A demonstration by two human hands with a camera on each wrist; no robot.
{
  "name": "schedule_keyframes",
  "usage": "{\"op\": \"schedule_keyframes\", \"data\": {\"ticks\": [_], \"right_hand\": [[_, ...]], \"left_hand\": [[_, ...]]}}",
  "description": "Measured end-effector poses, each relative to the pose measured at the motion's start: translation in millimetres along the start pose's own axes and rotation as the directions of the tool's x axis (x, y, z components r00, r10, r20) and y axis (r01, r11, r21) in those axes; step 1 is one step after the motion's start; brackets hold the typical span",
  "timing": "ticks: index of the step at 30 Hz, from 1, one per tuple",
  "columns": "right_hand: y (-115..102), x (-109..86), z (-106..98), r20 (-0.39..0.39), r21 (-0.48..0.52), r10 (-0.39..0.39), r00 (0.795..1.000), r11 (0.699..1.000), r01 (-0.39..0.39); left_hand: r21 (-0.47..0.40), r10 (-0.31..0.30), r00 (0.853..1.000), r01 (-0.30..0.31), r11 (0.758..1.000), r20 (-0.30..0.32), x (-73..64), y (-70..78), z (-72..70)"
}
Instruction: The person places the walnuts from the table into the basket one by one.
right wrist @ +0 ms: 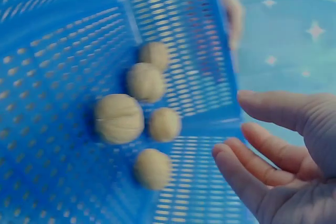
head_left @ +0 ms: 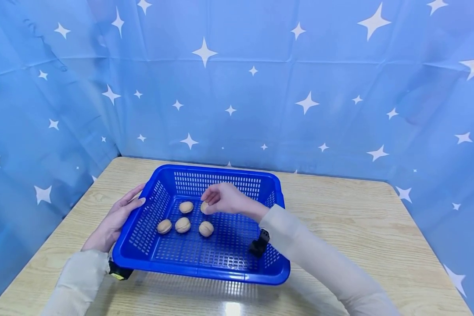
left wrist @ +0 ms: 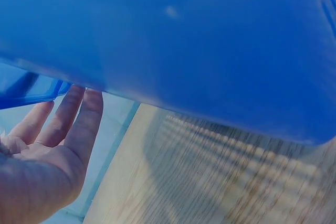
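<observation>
A blue plastic basket (head_left: 237, 277) with slotted walls holds several walnuts (head_left: 182, 225). My left hand (head_left: 116, 218) grips its left rim, thumb on the rim and fingers (left wrist: 86, 121) against the outside. Over the basket's inside, my right hand (head_left: 227, 199) hangs above the far walnuts and partly covers one walnut (head_left: 204, 207) in the head view. The right wrist view shows a gap between the right thumb and fingers (right wrist: 241, 177), with nothing held. Beside that hand, the walnuts (right wrist: 119, 119) lie apart or close together on the basket's floor.
The basket is over a light wooden table (head_left: 347, 219), its shadow falling on the wood below. Blue curtains (head_left: 260, 87) with white stars stand behind the table and at both sides. A black wrist device (head_left: 259, 243) on the right arm hangs inside the basket.
</observation>
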State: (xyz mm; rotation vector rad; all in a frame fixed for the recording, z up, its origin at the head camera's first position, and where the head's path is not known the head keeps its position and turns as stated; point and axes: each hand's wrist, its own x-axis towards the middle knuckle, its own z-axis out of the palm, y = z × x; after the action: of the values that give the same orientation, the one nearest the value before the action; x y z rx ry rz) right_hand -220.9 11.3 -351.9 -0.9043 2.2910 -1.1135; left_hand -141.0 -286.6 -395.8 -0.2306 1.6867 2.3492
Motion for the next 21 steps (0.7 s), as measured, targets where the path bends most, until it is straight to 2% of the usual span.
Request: {"op": "schedule_keyframes", "data": {"ticks": [6, 14, 21], "right_hand": [[-4.1, -17.5, -21.9, -0.038, 0.012, -0.048, 0.998, 0.999, 0.048], [1.8, -45.7, -45.4, -0.105, 0.040, -0.115, 0.988, 0.992, 0.120], [7.4, -73.7, -61.2, -0.169, 0.088, -0.135, 0.976, 0.984, 0.152]], "left_hand": [[-0.033, -0.010, 1.000, 0.010, 0.999, 0.009, -0.3, 0.9, 0.3], [0.064, -0.031, 0.998, 0.034, 0.997, -0.048, -1.7, 0.6, 0.4], [0.041, -0.027, 0.999, 0.029, 0.999, -0.037, -2.1, 1.1, 0.0]]}}
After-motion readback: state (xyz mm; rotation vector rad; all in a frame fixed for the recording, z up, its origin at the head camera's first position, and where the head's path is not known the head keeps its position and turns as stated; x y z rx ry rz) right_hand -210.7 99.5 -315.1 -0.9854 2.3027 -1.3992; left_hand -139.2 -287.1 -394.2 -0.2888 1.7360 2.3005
